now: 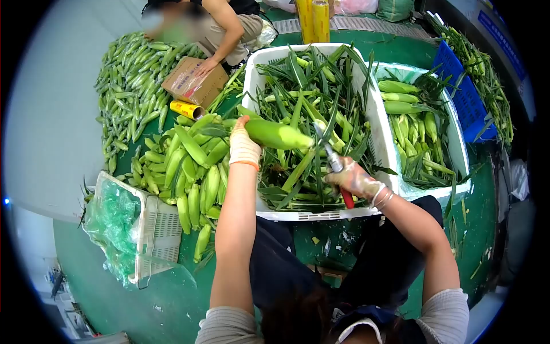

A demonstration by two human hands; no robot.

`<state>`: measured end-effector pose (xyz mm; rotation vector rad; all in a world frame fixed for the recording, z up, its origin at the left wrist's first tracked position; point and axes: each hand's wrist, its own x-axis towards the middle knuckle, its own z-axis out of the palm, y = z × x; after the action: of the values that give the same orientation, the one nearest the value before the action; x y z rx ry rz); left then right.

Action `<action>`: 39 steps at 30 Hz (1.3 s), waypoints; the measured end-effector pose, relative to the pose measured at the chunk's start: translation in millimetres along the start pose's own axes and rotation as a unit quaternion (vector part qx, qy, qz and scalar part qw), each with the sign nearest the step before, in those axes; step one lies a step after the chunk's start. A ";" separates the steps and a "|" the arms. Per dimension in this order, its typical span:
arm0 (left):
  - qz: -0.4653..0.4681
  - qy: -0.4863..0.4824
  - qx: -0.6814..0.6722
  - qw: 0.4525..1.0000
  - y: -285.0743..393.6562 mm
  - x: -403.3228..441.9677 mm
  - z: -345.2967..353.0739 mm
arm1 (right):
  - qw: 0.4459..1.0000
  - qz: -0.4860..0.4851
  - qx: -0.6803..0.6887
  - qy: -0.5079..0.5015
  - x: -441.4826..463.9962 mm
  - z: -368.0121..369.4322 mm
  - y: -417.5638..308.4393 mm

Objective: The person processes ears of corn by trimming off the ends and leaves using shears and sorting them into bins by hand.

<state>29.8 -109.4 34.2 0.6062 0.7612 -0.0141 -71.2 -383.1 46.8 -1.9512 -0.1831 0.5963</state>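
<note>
Gloved, my left hand [245, 143] is wrapped round an ear of corn [278, 134] in its green husk, held over the large white basket. My right hand [356, 179], also gloved, grips pruning shears [332, 156] with a red handle. The blades reach up to the stem end of the ear; whether they touch it I cannot tell. Beneath both hands the white basket [385, 135] is full of cut leaves and stalks [298, 172]. Left of the basket lies a heap of husked-green corn ears [192, 166].
A white crate with green plastic [117, 223] stands at left. At right are a lined bin [464, 166] of corn and a blue crate [487, 133] near stalks. Behind, another person's hand [206, 67] rests on a cardboard box [197, 86] beside wrapped corn [129, 86] and a yellow roll [186, 109].
</note>
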 end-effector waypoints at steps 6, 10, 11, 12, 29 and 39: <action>0.028 -0.047 0.029 0.998 -23.0 -8.8 12.3 | 0.978 -0.056 -0.168 0.107 1.6 -1.8 -15.2; 0.064 -0.145 0.218 0.963 -38.9 -54.3 18.1 | 0.958 -0.164 -0.141 0.189 7.3 3.9 -28.6; 0.135 -0.189 0.298 0.926 -36.8 -61.7 17.3 | 0.957 -0.166 -0.141 0.192 7.8 1.8 -27.3; 0.095 -0.228 0.241 0.938 -31.1 -66.7 18.9 | 0.961 -0.170 -0.124 0.181 9.1 -2.1 -22.7; -0.014 -0.274 0.074 0.959 -41.3 -51.4 6.1 | 0.973 -0.153 -0.093 0.146 -6.9 5.7 -15.6; 0.254 -0.124 0.547 0.788 13.0 -18.7 -16.0 | 0.882 0.043 -0.408 0.231 32.9 -49.7 11.5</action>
<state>8.7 -94.1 44.1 1.8795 0.2362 -0.0390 -20.3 -415.7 42.6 -2.8723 -0.0406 0.0644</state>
